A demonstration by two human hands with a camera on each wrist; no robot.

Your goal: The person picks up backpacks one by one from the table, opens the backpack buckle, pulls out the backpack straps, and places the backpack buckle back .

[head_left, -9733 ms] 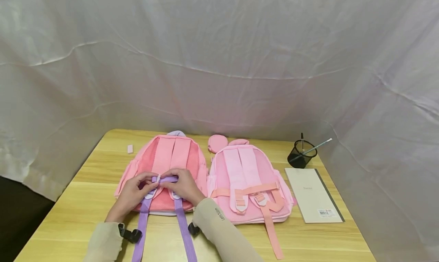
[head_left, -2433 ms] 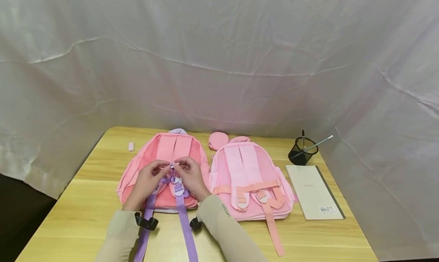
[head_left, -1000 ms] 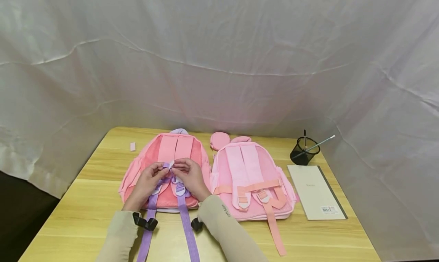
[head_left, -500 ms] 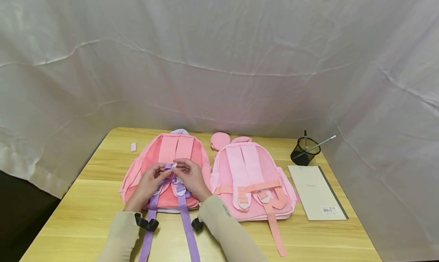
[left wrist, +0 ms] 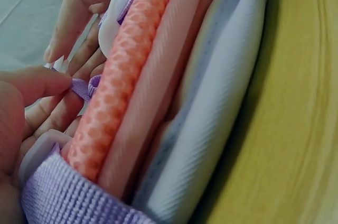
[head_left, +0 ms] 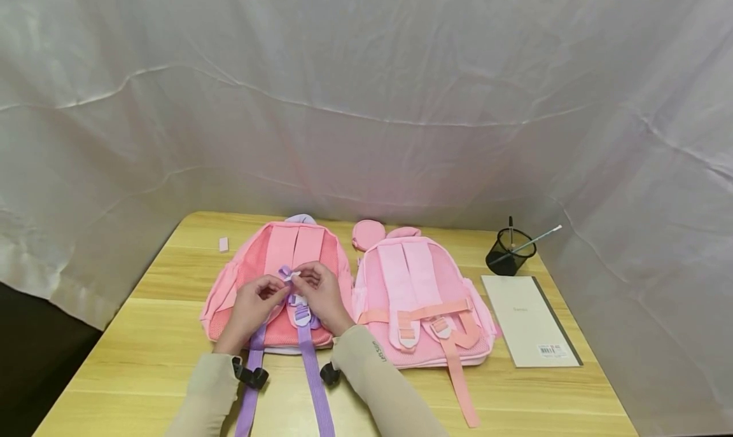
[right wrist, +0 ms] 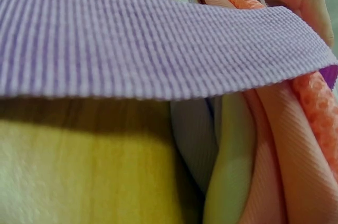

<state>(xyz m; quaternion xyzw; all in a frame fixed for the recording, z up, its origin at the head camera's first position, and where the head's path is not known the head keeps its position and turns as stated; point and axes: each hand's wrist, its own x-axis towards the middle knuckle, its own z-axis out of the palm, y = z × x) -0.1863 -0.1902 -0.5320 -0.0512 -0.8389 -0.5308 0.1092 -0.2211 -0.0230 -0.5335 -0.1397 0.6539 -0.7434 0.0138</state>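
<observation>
A coral-pink backpack (head_left: 229,284) lies back-up on the table, its purple webbing straps (head_left: 312,376) hanging toward me. Above its lower part, my right hand (head_left: 325,297) pinches a small white buckle (head_left: 293,276) between thumb and fingers. A short loop of purple strap (head_left: 284,271) stands up at the buckle. Beside it, my left hand (head_left: 252,305) pinches purple webbing (left wrist: 80,87), seen in the left wrist view. How the webbing runs through the buckle is partly hidden by fingers. In the right wrist view a purple strap (right wrist: 158,44) crosses in front of the bag.
A lighter pink backpack (head_left: 424,271) with orange straps lies just right, a round pink pouch (head_left: 368,235) behind it. Farther right are a notebook (head_left: 523,322) and a black mesh pen cup (head_left: 504,262). A small pale block (head_left: 223,244) sits back left.
The buckle has tilted, and the purple loop now rises higher at it. My left hand has slid slightly down and right of the loop. Earlier, the hands worked lower and farther left.
</observation>
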